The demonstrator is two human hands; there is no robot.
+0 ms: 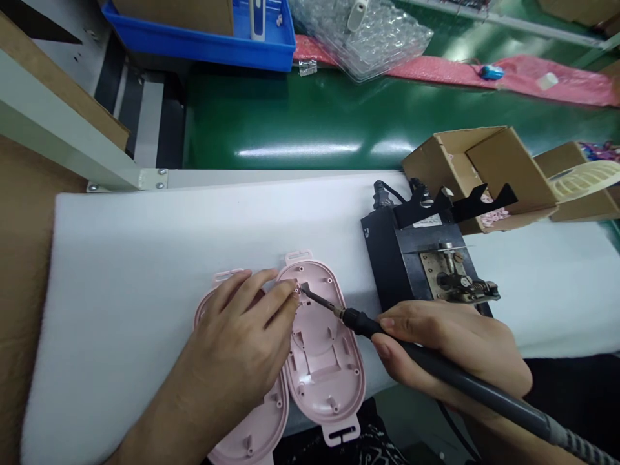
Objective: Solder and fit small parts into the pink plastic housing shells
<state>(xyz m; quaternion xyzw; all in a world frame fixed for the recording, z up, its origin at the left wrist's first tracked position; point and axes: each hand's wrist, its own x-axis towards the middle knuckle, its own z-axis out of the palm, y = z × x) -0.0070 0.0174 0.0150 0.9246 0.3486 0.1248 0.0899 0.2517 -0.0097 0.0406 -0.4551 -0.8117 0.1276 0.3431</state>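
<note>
Two pink shells are being supported side by side on the white counter (121,271), at its near edge: the right shell (322,374) is being left largely uncovered, while the left shell (249,433) is being partly hidden beneath the left hand (242,332). That hand is being laid across it with the fingers bunched and the tips brought to the right shell's upper inside, probably so that the shell, or a small part in it, is being steadied. Whether anything is being pinched there cannot be told.

An iron (484,395) is being gripped by the right hand (450,342), closed round the handle. It is being slanted, apparently so that the tip is being guided beside the left fingertips while the grip is being spared the heat. The black box (387,258) is being stationed just beyond the right hand, likely for easy reach.

Counted, two shells, one iron and one black box are being shown; beyond, two cartons (523,161) (588,205) and one blue tray (194,42) are being seen.
</note>
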